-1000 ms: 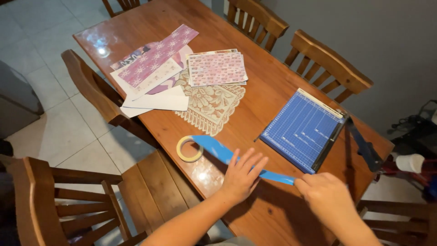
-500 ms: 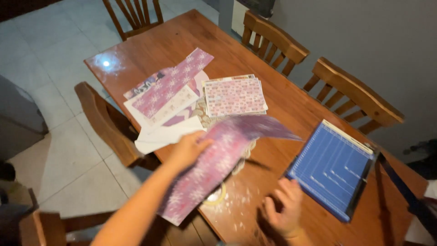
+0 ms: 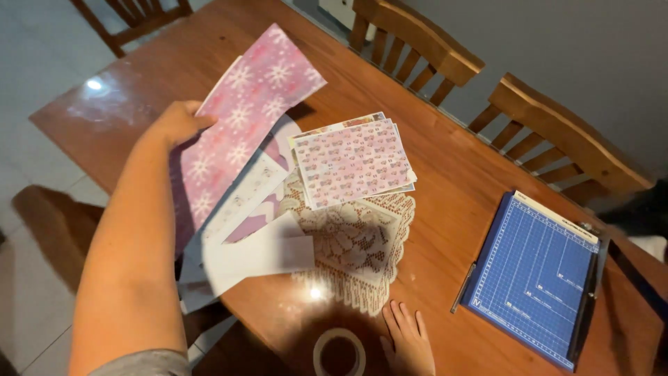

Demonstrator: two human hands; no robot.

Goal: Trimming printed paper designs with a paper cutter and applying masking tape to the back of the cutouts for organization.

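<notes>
The left hand (image 3: 177,122) is up above the wooden table (image 3: 445,174) and its fingers are closed on one edge of a pink paper with white snowflakes (image 3: 240,122). The paper is lifted off the table and tilts, with its far corner pointing toward the chairs. Under it lies a messy pile of other papers (image 3: 247,230), some purple and some white, and they spread toward the near edge of the table. Just beside the pile, a stack of pink patterned sheets (image 3: 351,161) lies flat, and part of it rests on a white lace mat (image 3: 355,244). The right hand (image 3: 407,341) lies flat on the table near the bottom edge, with its fingers stretched out and holding nothing. Its fingertips almost reach the lace mat. Just to the left of this hand sits a roll of tape (image 3: 339,351), very close to it, but I cannot tell if they touch. Far off to the right is a blue cutting board with white grid lines (image 3: 532,275), well apart from both hands. It has a long black arm (image 3: 588,299) along its right side. Two wooden chairs (image 3: 557,132) stand on the far side of the table, next to a grey wall.
</notes>
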